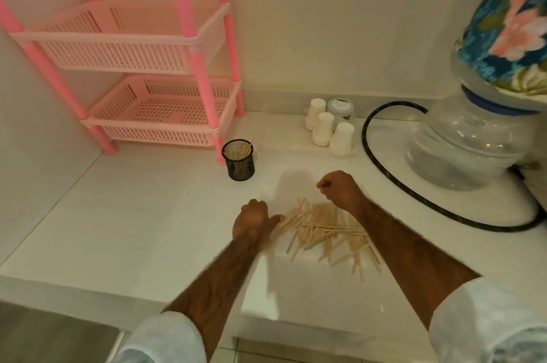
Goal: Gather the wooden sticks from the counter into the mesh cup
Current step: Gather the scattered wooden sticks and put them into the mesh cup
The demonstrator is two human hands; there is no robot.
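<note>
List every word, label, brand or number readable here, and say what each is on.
Nothing here can be read.
Jar lid: a small green mark, too blurred to read.
Jar side: green print, too small and blurred to read.
Cups and mesh cup: no print shows.

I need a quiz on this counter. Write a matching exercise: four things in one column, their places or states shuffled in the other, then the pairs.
1 mesh cup
2 wooden sticks
3 paper cups
4 black hose

A upside down in a cluster
B piled loose on the counter
C curving round the water bottle
D upright beside the pink rack

Pairs: 1-D, 2-B, 3-A, 4-C
</note>
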